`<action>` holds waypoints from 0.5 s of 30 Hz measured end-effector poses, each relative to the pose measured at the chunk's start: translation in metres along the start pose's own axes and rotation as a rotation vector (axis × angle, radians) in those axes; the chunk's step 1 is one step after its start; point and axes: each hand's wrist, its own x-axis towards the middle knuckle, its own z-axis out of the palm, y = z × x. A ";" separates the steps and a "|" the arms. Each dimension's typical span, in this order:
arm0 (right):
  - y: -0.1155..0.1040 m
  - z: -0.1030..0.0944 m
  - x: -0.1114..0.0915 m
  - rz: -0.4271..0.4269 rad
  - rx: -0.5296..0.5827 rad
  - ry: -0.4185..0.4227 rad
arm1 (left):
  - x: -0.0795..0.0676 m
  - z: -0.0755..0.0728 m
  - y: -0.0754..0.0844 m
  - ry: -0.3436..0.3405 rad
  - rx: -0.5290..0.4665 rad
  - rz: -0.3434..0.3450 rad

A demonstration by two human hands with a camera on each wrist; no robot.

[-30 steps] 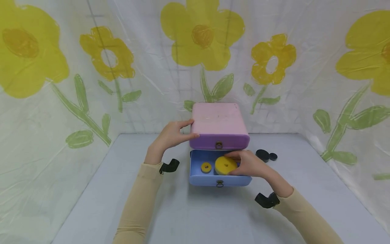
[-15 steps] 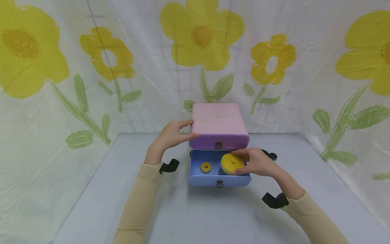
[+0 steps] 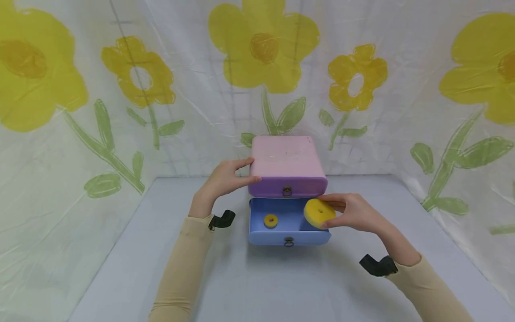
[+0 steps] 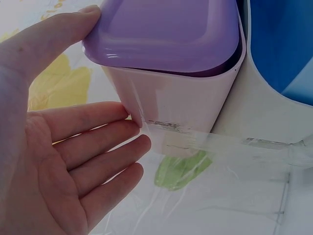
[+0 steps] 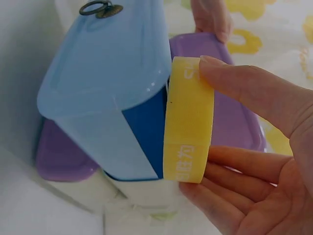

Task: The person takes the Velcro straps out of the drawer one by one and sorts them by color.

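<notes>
My right hand [image 3: 356, 212] pinches a thick yellow tape roll [image 3: 318, 213] between thumb and fingers, tilted over the right end of the pulled-out blue drawer [image 3: 288, 238]. In the right wrist view, white characters show on the tape roll's [image 5: 189, 120] outer edge. A smaller yellow ring-shaped roll [image 3: 271, 221] lies inside the drawer on the left. My left hand [image 3: 225, 181] touches the left side of the pink and purple box [image 3: 287, 156]. The left wrist view shows its thumb on the closed purple drawer front [image 4: 166, 32] and its nearly straight fingertips at the pink side wall.
The chest stands on a pale table [image 3: 201, 277], near its far edge. Behind it hangs a white sheet [image 3: 201, 134] printed with yellow flowers. The blue drawer's front has a small ring pull [image 3: 289, 242], like the purple one above.
The right hand has lifted and tilted the large yellow roll and moved it right, toward the drawer's edge. Black discs right of the chest are now hidden behind that hand. The left hand stays put.
</notes>
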 end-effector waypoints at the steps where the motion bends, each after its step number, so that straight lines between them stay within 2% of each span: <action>1: 0.001 -0.002 -0.001 0.003 -0.002 0.007 | 0.000 0.000 0.000 0.000 -0.001 0.000; 15: 0.016 -0.020 -0.020 0.075 0.003 0.059 | 0.000 0.000 -0.001 0.004 0.002 0.003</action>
